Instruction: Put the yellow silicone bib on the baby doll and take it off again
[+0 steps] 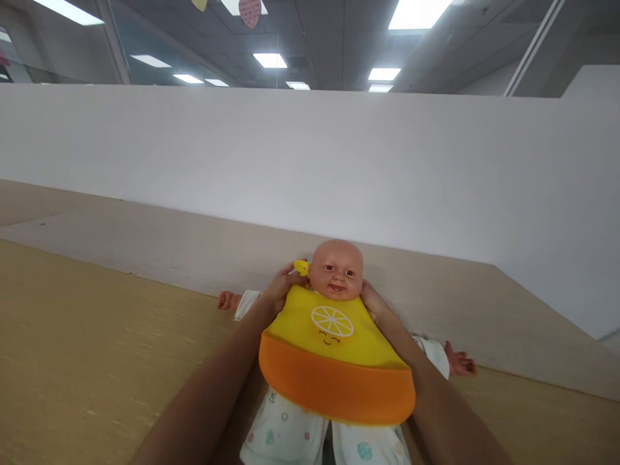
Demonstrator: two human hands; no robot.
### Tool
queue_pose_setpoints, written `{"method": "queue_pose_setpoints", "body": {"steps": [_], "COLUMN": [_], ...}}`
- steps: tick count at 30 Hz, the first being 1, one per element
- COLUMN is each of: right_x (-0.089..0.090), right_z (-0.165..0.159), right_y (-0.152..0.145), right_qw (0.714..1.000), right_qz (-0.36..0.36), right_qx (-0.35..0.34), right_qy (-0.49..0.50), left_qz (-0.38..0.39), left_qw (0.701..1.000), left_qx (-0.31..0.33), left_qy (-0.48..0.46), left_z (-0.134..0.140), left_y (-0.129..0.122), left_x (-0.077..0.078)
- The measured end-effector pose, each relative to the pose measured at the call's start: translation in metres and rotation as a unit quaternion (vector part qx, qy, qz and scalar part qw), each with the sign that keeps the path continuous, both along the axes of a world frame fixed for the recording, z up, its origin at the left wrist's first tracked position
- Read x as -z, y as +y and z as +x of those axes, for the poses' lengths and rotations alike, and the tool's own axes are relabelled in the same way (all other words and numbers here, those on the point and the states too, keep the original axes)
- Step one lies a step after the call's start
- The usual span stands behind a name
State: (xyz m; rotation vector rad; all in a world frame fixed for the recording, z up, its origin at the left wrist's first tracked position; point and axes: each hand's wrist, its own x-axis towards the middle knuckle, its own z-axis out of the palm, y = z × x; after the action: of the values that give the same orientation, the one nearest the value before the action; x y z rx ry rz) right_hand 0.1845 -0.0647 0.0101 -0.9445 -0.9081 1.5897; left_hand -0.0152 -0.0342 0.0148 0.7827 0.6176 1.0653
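Observation:
A baby doll (338,258) with a bald head lies on its back, face up, arms spread to both sides. Over its chest is a yellow bib (300,313) with a white citrus slice, a smiling face and an orange catch pocket (334,384). At the left of the doll's neck, my left hand (283,285) is closed on the bib's strap, whose yellow end sticks up past the fingers. My right hand (372,301) reaches to the other side of the neck, by the bib's upper corner. Its fingers are hidden behind the doll's head.
The doll's white patterned trousers (285,426) show below the bib. Beneath it is a wood-toned surface (97,336), with a paler strip (145,236) behind. A white partition (290,161) rises at the back, with glass above.

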Motion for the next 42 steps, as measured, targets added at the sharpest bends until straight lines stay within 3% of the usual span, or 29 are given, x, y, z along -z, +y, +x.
{"method": "queue_pose_setpoints", "body": {"steps": [17, 22, 29, 36, 42], "right_x": [-0.006, -0.010, -0.006, -0.003, -0.005], "right_z": [-0.003, -0.006, -0.002, -0.001, -0.003], "right_y": [-0.004, -0.007, -0.004, -0.004, -0.004], "right_qw": [1.000, 1.000, 1.000, 1.000, 1.000], "right_qz": [0.002, -0.003, 0.004, 0.003, -0.009], "right_qx": [0.016, 0.027, 0.006, 0.013, 0.006], "right_qy": [0.007, 0.003, 0.005, -0.011, 0.009], "left_qz": [0.051, 0.047, 0.038, -0.002, 0.013], "left_qw": [0.992, 0.995, 0.993, 0.995, 0.993], "left_qx": [-0.080, -0.048, -0.064, -0.007, -0.038], "left_qy": [0.085, 0.067, 0.088, 0.098, 0.107], "left_z": [0.004, 0.003, 0.003, -0.004, -0.009], "left_y": [0.003, 0.003, 0.003, -0.004, -0.014], "left_x": [0.006, 0.006, 0.007, -0.007, -0.017]}}
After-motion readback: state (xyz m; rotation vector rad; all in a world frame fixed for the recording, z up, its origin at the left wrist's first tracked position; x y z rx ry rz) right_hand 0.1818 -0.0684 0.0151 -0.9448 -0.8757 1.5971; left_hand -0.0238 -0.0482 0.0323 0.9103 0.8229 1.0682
